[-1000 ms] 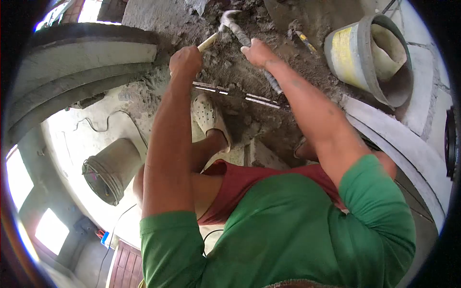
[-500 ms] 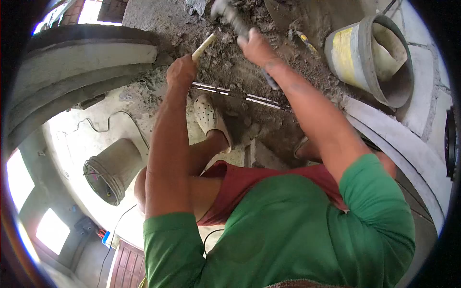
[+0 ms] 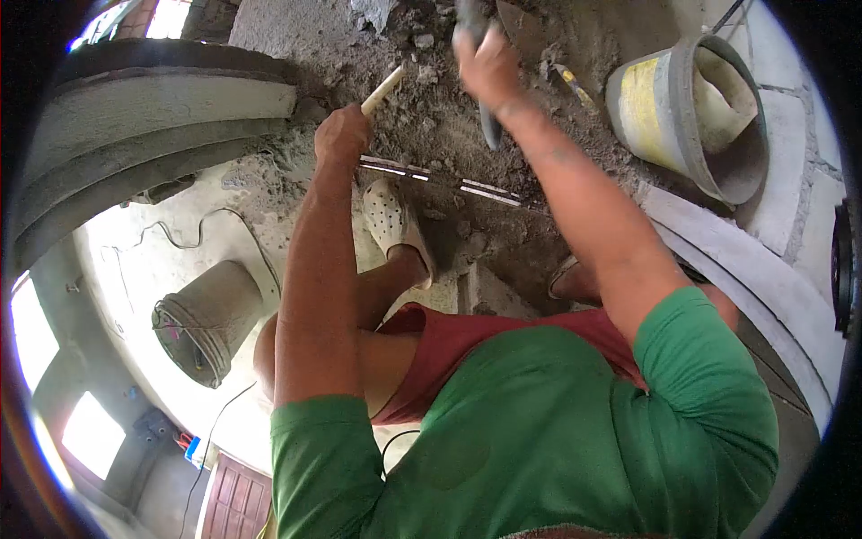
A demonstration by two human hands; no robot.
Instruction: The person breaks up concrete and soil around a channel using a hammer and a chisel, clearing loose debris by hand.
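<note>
at upper centre, the left hand [image 3: 342, 135] is clamping its fingers round a pale rod [image 3: 383, 91], ideally held steady, while the right hand [image 3: 489, 72] is gripping a hammer [image 3: 490, 130].

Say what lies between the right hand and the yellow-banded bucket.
In the head view, a partly yellow object lies on the dirt between the right hand and bucket.

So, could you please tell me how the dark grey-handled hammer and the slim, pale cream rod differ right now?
The hammer has a dark grey handle; the rod is pale cream. The hammer is in the right hand, its handle showing on both sides of the fist; the rod, in the left hand, shows only beyond the fist. The hammer looks blurred, the rod sharper. Both are gripped in one hand each.
</note>
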